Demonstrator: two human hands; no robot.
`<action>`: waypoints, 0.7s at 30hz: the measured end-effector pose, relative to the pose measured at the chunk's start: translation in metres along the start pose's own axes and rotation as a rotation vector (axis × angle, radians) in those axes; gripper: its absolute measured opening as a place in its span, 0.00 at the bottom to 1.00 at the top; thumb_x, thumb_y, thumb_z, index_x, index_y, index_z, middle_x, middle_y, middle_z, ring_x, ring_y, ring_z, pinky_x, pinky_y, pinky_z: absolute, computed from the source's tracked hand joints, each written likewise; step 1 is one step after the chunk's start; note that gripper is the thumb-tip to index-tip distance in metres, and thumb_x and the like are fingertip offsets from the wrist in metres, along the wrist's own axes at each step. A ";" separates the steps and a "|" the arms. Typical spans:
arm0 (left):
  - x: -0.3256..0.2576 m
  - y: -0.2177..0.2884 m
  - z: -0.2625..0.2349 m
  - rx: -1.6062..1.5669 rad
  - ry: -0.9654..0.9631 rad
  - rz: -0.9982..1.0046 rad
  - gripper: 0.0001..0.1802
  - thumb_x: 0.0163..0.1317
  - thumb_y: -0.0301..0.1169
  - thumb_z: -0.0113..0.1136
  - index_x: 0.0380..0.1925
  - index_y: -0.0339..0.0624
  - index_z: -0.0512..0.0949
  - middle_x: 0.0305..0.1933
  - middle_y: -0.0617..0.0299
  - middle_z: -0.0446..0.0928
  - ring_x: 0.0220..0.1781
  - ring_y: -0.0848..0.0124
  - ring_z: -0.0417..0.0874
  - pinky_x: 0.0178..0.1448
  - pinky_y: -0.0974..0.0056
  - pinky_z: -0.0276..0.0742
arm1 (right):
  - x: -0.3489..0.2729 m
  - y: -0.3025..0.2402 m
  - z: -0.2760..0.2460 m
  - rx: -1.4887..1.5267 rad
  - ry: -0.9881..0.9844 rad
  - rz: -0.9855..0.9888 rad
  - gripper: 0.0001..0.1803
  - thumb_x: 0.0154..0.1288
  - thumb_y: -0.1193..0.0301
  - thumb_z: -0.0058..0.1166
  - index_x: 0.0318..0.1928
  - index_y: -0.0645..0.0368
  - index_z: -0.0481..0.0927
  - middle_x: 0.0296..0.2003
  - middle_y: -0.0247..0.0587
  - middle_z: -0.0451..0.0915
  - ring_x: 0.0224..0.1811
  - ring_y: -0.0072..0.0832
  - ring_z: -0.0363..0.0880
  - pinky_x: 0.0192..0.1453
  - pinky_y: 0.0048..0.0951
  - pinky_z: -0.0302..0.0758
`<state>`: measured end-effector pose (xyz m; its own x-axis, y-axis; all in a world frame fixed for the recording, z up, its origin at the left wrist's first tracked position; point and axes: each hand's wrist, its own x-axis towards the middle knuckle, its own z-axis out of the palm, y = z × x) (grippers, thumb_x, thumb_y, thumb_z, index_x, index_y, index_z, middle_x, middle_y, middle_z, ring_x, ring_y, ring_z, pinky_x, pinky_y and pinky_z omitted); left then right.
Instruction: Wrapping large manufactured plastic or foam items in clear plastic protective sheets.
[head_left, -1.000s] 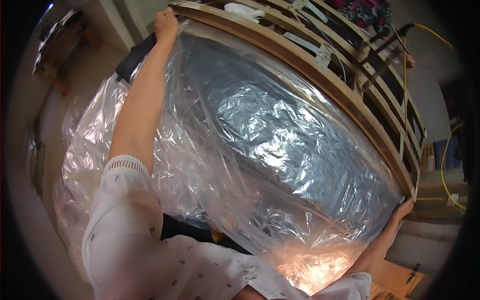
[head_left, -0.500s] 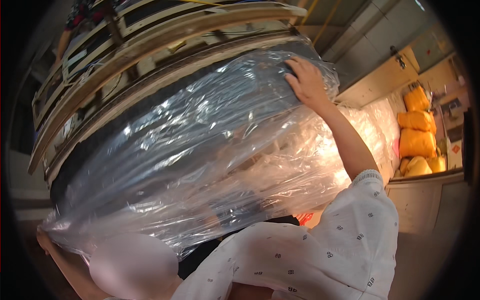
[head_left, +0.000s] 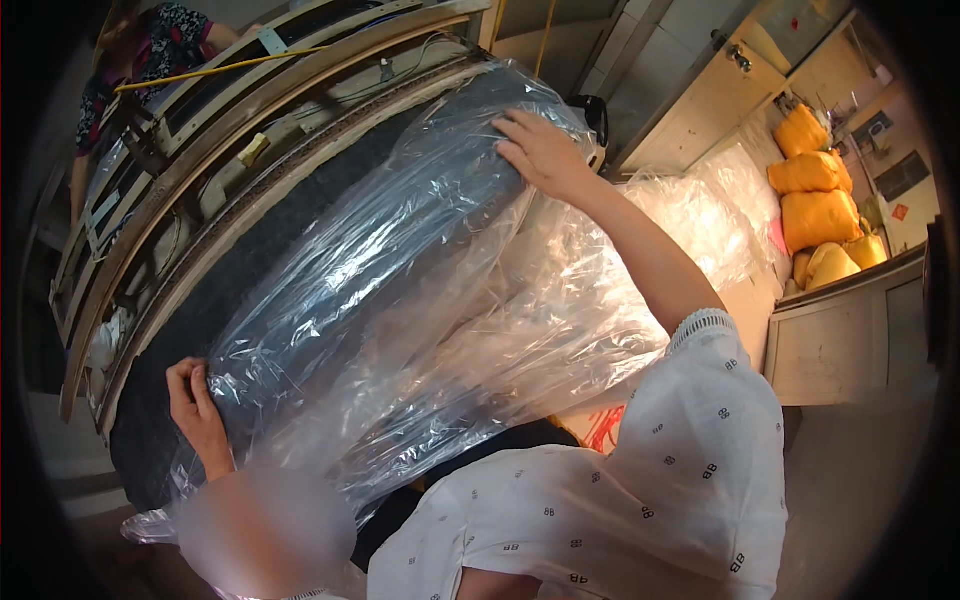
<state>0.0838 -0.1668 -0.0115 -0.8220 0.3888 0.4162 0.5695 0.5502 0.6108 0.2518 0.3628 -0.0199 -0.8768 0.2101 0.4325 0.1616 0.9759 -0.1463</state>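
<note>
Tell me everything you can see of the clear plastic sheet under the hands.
The plastic sheet looks thin, glossy and transparent, creased all over, with bright glints and warmer reflections toward the right. It lies loosely across a dark surface, leaving a strip bare beside the wooden frame. The right hand rests on its upper part, fingers spread; the left hand is at its left edge, its grip unclear.
</note>
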 end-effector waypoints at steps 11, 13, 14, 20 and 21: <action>-0.003 0.004 -0.003 -0.085 -0.111 -0.041 0.06 0.58 0.23 0.58 0.29 0.38 0.69 0.23 0.70 0.61 0.24 0.81 0.58 0.27 0.74 0.56 | 0.048 0.075 -0.012 -0.011 0.046 0.086 0.15 0.56 0.65 0.56 0.45 0.52 0.76 0.38 0.39 0.73 0.44 0.39 0.71 0.50 0.36 0.70; -0.001 0.011 -0.004 -0.047 -0.155 -0.030 0.08 0.52 0.21 0.61 0.24 0.37 0.69 0.21 0.69 0.60 0.22 0.81 0.57 0.26 0.73 0.53 | 0.057 0.079 -0.013 -0.008 0.034 0.115 0.13 0.57 0.66 0.55 0.42 0.53 0.76 0.35 0.40 0.73 0.41 0.38 0.72 0.46 0.36 0.70; -0.001 0.010 -0.003 -0.049 -0.153 -0.031 0.08 0.52 0.21 0.61 0.24 0.37 0.69 0.21 0.69 0.60 0.22 0.81 0.57 0.26 0.73 0.53 | 0.065 0.080 -0.010 -0.021 0.140 0.094 0.11 0.56 0.65 0.56 0.40 0.53 0.77 0.35 0.38 0.74 0.42 0.38 0.73 0.45 0.37 0.71; -0.006 0.004 -0.007 -0.022 -0.121 -0.012 0.11 0.48 0.20 0.64 0.20 0.36 0.68 0.19 0.67 0.59 0.20 0.79 0.57 0.25 0.72 0.53 | 0.091 0.045 0.004 -0.003 0.311 0.220 0.12 0.55 0.63 0.57 0.37 0.56 0.77 0.38 0.40 0.75 0.45 0.40 0.74 0.43 0.42 0.72; -0.014 0.005 -0.019 0.013 -0.142 -0.021 0.11 0.46 0.20 0.64 0.20 0.36 0.69 0.19 0.67 0.60 0.20 0.79 0.58 0.24 0.72 0.53 | 0.092 0.032 0.006 0.007 0.217 0.317 0.14 0.56 0.62 0.57 0.38 0.58 0.76 0.40 0.42 0.75 0.46 0.41 0.74 0.44 0.42 0.73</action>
<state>0.0984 -0.1832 -0.0018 -0.8250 0.4768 0.3034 0.5526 0.5687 0.6093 0.1735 0.4128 0.0101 -0.6671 0.5098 0.5433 0.4058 0.8602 -0.3089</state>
